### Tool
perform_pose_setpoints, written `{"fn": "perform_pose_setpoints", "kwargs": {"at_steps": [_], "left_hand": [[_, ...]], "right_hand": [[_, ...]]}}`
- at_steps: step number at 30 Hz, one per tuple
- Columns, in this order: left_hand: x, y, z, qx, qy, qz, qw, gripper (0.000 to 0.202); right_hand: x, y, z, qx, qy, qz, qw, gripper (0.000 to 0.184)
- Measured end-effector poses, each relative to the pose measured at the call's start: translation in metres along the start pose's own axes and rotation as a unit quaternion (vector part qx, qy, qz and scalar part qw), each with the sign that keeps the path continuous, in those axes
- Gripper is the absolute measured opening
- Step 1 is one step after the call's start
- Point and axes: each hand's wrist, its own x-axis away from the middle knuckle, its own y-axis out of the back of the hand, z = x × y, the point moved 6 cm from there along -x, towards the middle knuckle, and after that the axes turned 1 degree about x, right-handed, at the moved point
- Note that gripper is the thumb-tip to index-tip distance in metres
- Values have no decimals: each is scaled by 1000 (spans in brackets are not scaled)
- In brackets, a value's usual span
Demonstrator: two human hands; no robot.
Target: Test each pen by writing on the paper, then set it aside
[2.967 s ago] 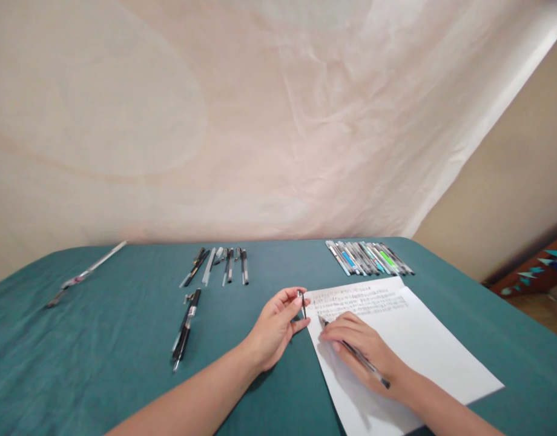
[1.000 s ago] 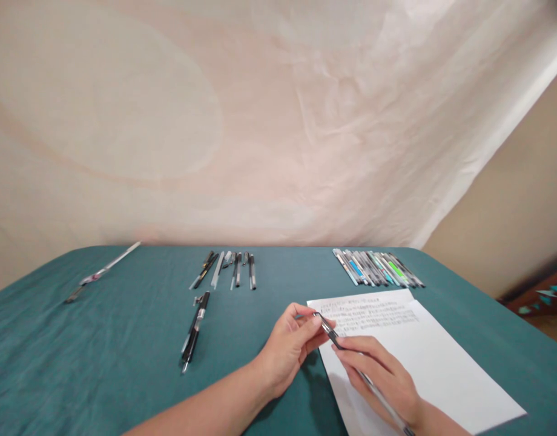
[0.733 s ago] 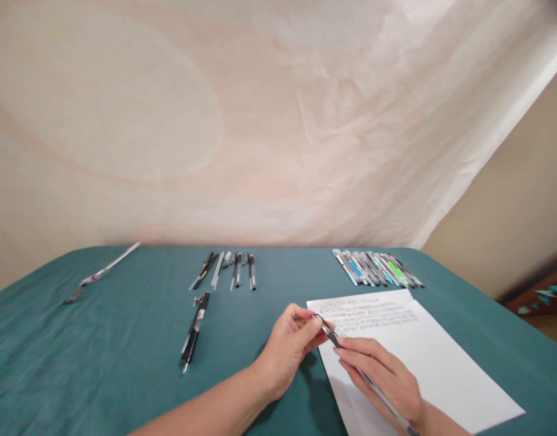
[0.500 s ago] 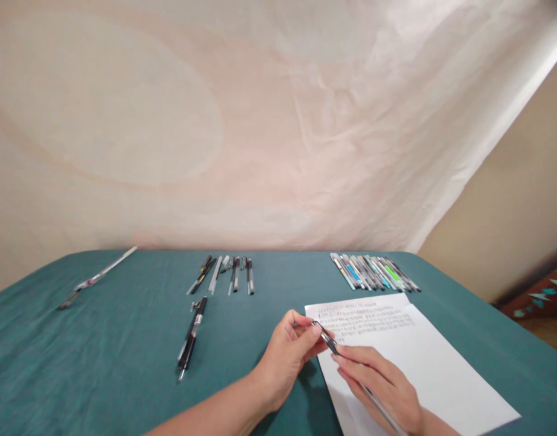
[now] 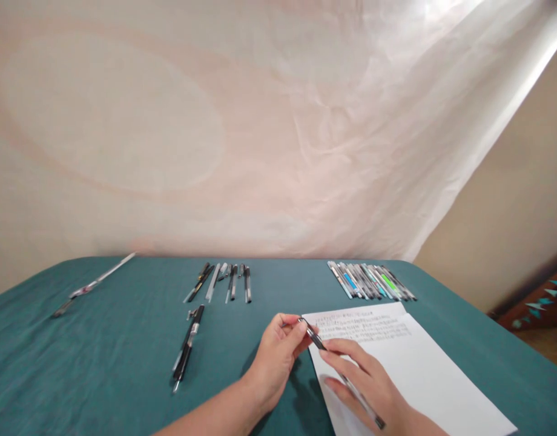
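Observation:
My left hand (image 5: pixel 281 357) pinches the black front end of a slim pen (image 5: pixel 313 336) between thumb and fingers. My right hand (image 5: pixel 360 375) is closed around the same pen farther down, and its clear barrel runs under the fingers to a dark end at lower right. I cannot tell whether the black end is a separate cap. Both hands are over the left edge of a white paper sheet (image 5: pixel 415 375) with rows of handwriting at its top.
A dismantled black pen (image 5: pixel 187 345) lies on the green tablecloth (image 5: pixel 115 357) to the left. Farther back are several pen parts (image 5: pixel 233 283) and a row of pens (image 5: pixel 369 281). A long clear wrapper (image 5: pixel 97 281) lies at the far left.
Both hands have shifted slightly left with the pen, partly along with a small view shift. The pen's rear end now shows below my right hand.

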Motion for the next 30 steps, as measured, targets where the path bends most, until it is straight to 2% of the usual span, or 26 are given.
{"fn": "perform_pose_setpoints", "kwargs": {"at_steps": [2,5,9,16,20,23,30], "left_hand": [[-7,11,-5,3,-29,-46,999,33],[-15,26,-12,6,-75,-96,993,32],[-19,33,-14,1,-104,-97,990,31],[-19,35,-12,-7,-117,-99,988,35],[-20,42,-10,-22,-113,-119,986,43],[-21,46,-8,-38,-108,-127,985,47],[-21,44,-8,-54,-95,-114,987,47]], "right_hand": [[-1,6,-1,6,-10,1,1000,36],[-1,11,-11,4,-70,3,998,27],[2,2,-31,-8,-177,63,982,19],[-15,-3,-52,25,-193,123,973,18],[-33,-5,-81,20,-230,123,965,23],[-42,-13,-106,61,-248,136,957,26],[-38,-24,-165,197,-338,160,906,29]]}}
